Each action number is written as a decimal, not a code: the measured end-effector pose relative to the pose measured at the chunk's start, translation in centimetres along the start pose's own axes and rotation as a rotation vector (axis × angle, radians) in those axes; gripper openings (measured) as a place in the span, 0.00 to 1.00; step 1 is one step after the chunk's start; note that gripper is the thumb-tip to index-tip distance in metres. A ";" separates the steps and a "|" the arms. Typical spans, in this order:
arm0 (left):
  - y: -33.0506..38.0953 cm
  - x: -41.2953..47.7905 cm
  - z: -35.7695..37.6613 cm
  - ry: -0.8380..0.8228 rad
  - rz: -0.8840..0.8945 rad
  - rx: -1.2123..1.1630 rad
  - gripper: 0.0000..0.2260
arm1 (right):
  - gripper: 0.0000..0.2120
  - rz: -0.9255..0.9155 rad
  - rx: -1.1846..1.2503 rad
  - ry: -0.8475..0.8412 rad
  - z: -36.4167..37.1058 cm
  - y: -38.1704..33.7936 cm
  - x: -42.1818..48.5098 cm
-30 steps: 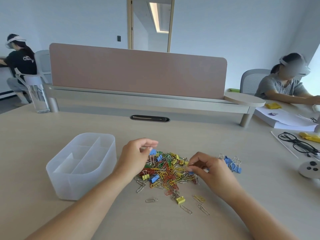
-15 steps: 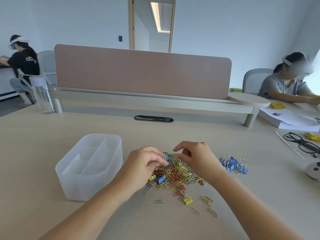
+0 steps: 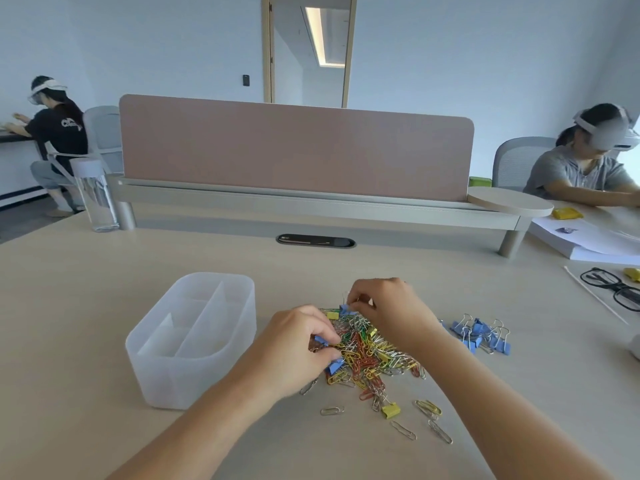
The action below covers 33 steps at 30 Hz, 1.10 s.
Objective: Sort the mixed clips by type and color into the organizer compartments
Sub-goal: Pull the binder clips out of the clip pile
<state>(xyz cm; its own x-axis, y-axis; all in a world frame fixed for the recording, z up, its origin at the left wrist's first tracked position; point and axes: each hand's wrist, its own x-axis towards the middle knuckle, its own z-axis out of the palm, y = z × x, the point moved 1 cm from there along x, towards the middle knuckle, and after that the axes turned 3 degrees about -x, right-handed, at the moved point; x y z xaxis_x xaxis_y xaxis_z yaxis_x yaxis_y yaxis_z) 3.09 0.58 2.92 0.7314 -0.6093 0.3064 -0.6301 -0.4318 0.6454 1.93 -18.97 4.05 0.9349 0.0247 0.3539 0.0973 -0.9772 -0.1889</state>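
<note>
A mixed pile of coloured paper clips and binder clips (image 3: 367,351) lies on the desk in front of me. My left hand (image 3: 294,348) sits on the pile's left edge and pinches a blue binder clip (image 3: 320,341). My right hand (image 3: 388,313) is over the far side of the pile, its fingertips pinching the wire handle of another blue binder clip (image 3: 344,309). A translucent white organizer (image 3: 156,372) with several compartments stands left of the pile. A separate group of blue binder clips (image 3: 483,336) lies to the right.
Loose paper clips and a yellow binder clip (image 3: 391,409) lie near the front. A clear bottle (image 3: 95,194) stands far left by the pink divider (image 3: 294,150). Glasses (image 3: 613,287), a paper stack (image 3: 588,242) and a seated person are on the right.
My right hand moved from the pile's right side to its far edge and took hold of a blue clip. My left hand dropped onto the pile's left edge and closed on a blue clip.
</note>
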 end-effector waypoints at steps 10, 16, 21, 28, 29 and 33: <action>0.5 -0.1 0.5 -0.090 0.009 0.175 0.12 | 0.03 0.155 0.258 0.135 0.2 1.0 -3.0; 0.4 -0.3 1.0 -0.077 0.083 0.189 0.08 | 0.05 0.244 0.397 0.119 -0.4 1.4 -4.0; 0.7 -0.3 0.8 0.038 0.184 0.211 0.05 | 0.05 0.241 0.412 0.099 -0.7 1.6 -5.1; 0.9 -0.3 0.0 0.280 0.416 0.144 0.05 | 0.04 0.329 0.594 0.061 -0.7 1.3 -6.5; 0.9 -0.3 0.0 0.311 0.455 0.147 0.05 | 0.04 0.393 0.730 0.042 -0.8 1.3 -6.4; 0.5 0.0 0.6 0.328 0.402 0.058 0.04 | 0.05 0.627 1.242 -0.109 -1.2 1.7 -6.2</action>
<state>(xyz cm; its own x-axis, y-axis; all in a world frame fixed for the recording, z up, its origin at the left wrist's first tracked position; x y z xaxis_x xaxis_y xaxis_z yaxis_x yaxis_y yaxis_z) 2.62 -0.02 2.81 0.4658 -0.4979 0.7315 -0.8848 -0.2479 0.3947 -4.15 -21.06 2.65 0.9508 -0.2698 -0.1525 -0.1607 -0.0087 -0.9870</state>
